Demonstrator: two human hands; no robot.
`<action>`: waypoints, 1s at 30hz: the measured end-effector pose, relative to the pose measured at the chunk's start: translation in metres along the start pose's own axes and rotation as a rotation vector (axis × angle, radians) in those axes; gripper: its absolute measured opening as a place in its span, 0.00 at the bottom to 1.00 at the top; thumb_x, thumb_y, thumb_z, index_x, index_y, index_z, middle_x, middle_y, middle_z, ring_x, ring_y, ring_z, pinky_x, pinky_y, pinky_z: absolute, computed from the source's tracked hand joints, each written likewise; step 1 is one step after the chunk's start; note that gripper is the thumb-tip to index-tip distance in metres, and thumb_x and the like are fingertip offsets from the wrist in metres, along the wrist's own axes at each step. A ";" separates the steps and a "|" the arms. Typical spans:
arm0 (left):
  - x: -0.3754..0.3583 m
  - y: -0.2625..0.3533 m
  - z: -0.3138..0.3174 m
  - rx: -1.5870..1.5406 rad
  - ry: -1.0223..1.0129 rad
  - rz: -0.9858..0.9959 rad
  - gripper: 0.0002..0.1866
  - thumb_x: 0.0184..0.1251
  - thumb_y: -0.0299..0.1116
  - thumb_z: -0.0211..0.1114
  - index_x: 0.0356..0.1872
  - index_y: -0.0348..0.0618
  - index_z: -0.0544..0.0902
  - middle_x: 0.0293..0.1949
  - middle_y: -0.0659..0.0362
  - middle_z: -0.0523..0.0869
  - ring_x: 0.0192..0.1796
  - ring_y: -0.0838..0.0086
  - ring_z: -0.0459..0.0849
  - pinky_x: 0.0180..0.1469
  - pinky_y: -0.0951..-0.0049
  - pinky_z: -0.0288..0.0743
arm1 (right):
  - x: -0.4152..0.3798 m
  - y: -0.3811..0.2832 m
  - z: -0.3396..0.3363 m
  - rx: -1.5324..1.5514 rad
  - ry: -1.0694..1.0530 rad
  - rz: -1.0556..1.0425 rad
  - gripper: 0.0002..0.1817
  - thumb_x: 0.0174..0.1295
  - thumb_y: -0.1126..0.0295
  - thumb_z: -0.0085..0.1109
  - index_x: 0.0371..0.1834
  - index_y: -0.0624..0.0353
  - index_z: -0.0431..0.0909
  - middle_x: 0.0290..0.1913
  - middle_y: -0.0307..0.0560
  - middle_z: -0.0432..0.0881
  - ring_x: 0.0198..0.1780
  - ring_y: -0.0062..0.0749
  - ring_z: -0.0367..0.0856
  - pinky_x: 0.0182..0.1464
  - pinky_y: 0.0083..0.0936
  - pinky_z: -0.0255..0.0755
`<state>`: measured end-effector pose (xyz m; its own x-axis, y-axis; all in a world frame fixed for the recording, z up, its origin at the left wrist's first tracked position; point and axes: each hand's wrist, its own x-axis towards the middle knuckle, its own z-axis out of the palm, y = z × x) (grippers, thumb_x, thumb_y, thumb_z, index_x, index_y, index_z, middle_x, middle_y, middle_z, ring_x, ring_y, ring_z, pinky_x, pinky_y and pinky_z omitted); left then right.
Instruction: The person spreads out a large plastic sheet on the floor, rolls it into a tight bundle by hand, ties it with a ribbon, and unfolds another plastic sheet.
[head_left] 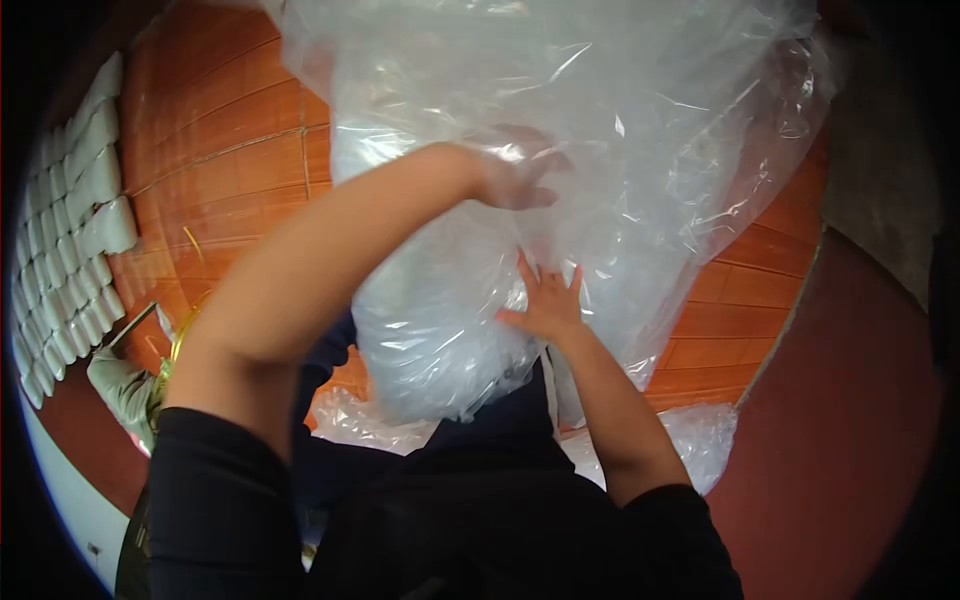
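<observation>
A large, clear plastic bag [420, 340] with bulky pale contents fills the middle of the view, its loose film spreading upward. My left hand [520, 168] reaches across from the left and is partly covered by the shiny film. Its fingers look apart, though glare and blur soften them. Lower down, my right hand [550, 303] rests against the bag with its fingers spread, holding nothing. What lies inside the bag is too hazy to tell.
Stacked white wrapped packs [75, 220] stand at the far left, on an orange plank-patterned floor [240, 165]. Crumpled clear plastic [705, 440] lies at lower right, beside a dark red surface [840, 400]. Greyish-green cloth [122, 385] and a yellow strip show at lower left.
</observation>
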<state>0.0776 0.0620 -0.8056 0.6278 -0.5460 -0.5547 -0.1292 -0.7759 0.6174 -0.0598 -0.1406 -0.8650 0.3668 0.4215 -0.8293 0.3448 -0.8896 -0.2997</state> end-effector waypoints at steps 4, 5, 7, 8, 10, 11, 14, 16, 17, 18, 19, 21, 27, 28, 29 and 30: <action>-0.030 -0.074 -0.008 0.421 0.230 0.231 0.25 0.59 0.45 0.57 0.59 0.54 0.69 0.64 0.54 0.63 0.68 0.59 0.57 0.66 0.58 0.54 | 0.016 0.000 -0.004 0.016 -0.090 0.038 0.55 0.42 0.30 0.52 0.72 0.40 0.40 0.74 0.44 0.35 0.74 0.38 0.26 0.65 0.61 0.23; -0.031 -0.083 -0.014 0.462 0.301 0.266 0.26 0.57 0.43 0.60 0.58 0.53 0.70 0.63 0.54 0.64 0.67 0.60 0.57 0.66 0.56 0.54 | 0.017 -0.002 -0.003 0.017 -0.113 0.044 0.55 0.42 0.30 0.52 0.72 0.40 0.39 0.74 0.44 0.35 0.74 0.38 0.26 0.66 0.61 0.23; -0.021 -0.101 -0.026 0.518 0.401 0.327 0.27 0.55 0.40 0.62 0.58 0.52 0.70 0.62 0.55 0.65 0.67 0.61 0.57 0.65 0.55 0.54 | 0.022 -0.004 -0.005 0.024 -0.150 0.068 0.56 0.42 0.31 0.52 0.72 0.39 0.38 0.74 0.43 0.35 0.74 0.38 0.26 0.66 0.60 0.23; -0.013 -0.106 -0.028 0.521 0.385 0.341 0.27 0.55 0.40 0.62 0.58 0.52 0.70 0.62 0.54 0.65 0.67 0.60 0.57 0.65 0.55 0.54 | 0.024 -0.003 -0.004 0.018 -0.156 0.081 0.56 0.42 0.31 0.52 0.72 0.38 0.37 0.74 0.42 0.34 0.74 0.38 0.26 0.66 0.59 0.24; 0.007 -0.114 -0.028 0.503 0.307 0.367 0.27 0.55 0.40 0.62 0.58 0.52 0.69 0.62 0.54 0.65 0.67 0.60 0.57 0.65 0.55 0.54 | 0.024 -0.006 -0.003 0.025 -0.181 0.121 0.56 0.42 0.31 0.52 0.72 0.38 0.36 0.74 0.41 0.32 0.74 0.38 0.26 0.67 0.58 0.24; 0.016 -0.118 -0.026 0.492 0.253 0.366 0.28 0.54 0.40 0.62 0.58 0.51 0.69 0.62 0.54 0.65 0.67 0.60 0.57 0.65 0.55 0.53 | 0.024 -0.008 -0.005 0.019 -0.206 0.147 0.55 0.43 0.31 0.52 0.72 0.37 0.36 0.74 0.40 0.31 0.74 0.38 0.26 0.67 0.58 0.24; 0.036 -0.123 -0.022 0.477 0.100 0.374 0.28 0.54 0.40 0.63 0.59 0.51 0.69 0.62 0.53 0.65 0.67 0.60 0.57 0.65 0.55 0.53 | 0.025 -0.010 -0.003 0.025 -0.216 0.212 0.54 0.45 0.34 0.53 0.72 0.36 0.34 0.74 0.38 0.30 0.74 0.38 0.28 0.68 0.56 0.25; 0.044 -0.124 -0.020 0.477 0.016 0.383 0.29 0.54 0.40 0.63 0.59 0.50 0.68 0.62 0.53 0.65 0.67 0.59 0.57 0.65 0.55 0.53 | 0.028 -0.010 0.004 0.037 -0.146 0.225 0.53 0.46 0.36 0.54 0.72 0.36 0.33 0.74 0.38 0.30 0.74 0.37 0.29 0.68 0.56 0.25; 0.046 -0.124 -0.021 0.478 -0.024 0.384 0.29 0.54 0.40 0.63 0.59 0.50 0.68 0.62 0.52 0.65 0.66 0.59 0.57 0.65 0.55 0.53 | 0.028 -0.013 0.004 0.051 -0.161 0.243 0.54 0.47 0.37 0.55 0.71 0.36 0.32 0.74 0.37 0.29 0.74 0.37 0.28 0.68 0.56 0.26; 0.048 -0.125 -0.023 0.478 -0.057 0.385 0.29 0.54 0.40 0.63 0.59 0.50 0.68 0.62 0.52 0.65 0.66 0.59 0.57 0.65 0.55 0.53 | 0.030 -0.013 0.000 0.059 -0.168 0.260 0.54 0.47 0.38 0.55 0.71 0.35 0.31 0.74 0.36 0.28 0.74 0.36 0.28 0.68 0.56 0.26; 0.049 -0.124 -0.025 0.480 -0.093 0.387 0.29 0.54 0.40 0.63 0.59 0.50 0.68 0.62 0.52 0.65 0.66 0.59 0.57 0.65 0.55 0.53 | 0.029 -0.015 -0.002 0.070 -0.179 0.279 0.54 0.47 0.38 0.56 0.71 0.35 0.30 0.74 0.35 0.27 0.74 0.35 0.27 0.68 0.56 0.27; 0.056 -0.122 -0.027 0.481 -0.178 0.387 0.30 0.54 0.40 0.64 0.59 0.49 0.68 0.62 0.51 0.65 0.66 0.59 0.58 0.65 0.55 0.53 | 0.017 -0.025 -0.027 0.198 -0.145 0.336 0.39 0.52 0.50 0.56 0.67 0.43 0.53 0.69 0.45 0.51 0.69 0.42 0.51 0.64 0.50 0.49; 0.059 -0.117 -0.035 0.513 -0.421 0.346 0.31 0.53 0.39 0.65 0.60 0.48 0.67 0.61 0.50 0.65 0.66 0.58 0.58 0.65 0.55 0.53 | -0.052 -0.188 -0.022 0.509 0.582 0.262 0.30 0.51 0.67 0.55 0.61 0.51 0.65 0.64 0.50 0.63 0.65 0.44 0.60 0.63 0.44 0.56; 0.059 -0.116 -0.035 0.524 -0.462 0.335 0.31 0.53 0.39 0.65 0.60 0.48 0.67 0.61 0.50 0.65 0.66 0.58 0.58 0.65 0.55 0.53 | -0.063 -0.196 -0.011 0.490 0.518 0.304 0.33 0.50 0.64 0.58 0.63 0.50 0.62 0.66 0.49 0.59 0.67 0.43 0.56 0.63 0.46 0.54; 0.057 -0.113 -0.032 0.530 -0.494 0.329 0.31 0.53 0.39 0.65 0.60 0.47 0.66 0.61 0.50 0.64 0.66 0.57 0.58 0.65 0.55 0.53 | -0.078 -0.198 0.000 0.474 0.447 0.334 0.38 0.49 0.60 0.60 0.66 0.48 0.58 0.68 0.48 0.54 0.69 0.42 0.52 0.64 0.48 0.52; 0.056 -0.113 -0.030 0.540 -0.523 0.318 0.32 0.53 0.39 0.65 0.60 0.47 0.66 0.61 0.50 0.64 0.65 0.57 0.58 0.65 0.55 0.53 | -0.087 -0.195 0.015 0.450 0.379 0.356 0.42 0.47 0.56 0.63 0.68 0.47 0.54 0.70 0.47 0.50 0.71 0.42 0.48 0.65 0.51 0.50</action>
<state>0.1504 0.1285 -0.8895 0.0767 -0.7390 -0.6693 -0.6771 -0.5314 0.5091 -0.1722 -0.0061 -0.7412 0.6965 0.0491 -0.7159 -0.2157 -0.9372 -0.2741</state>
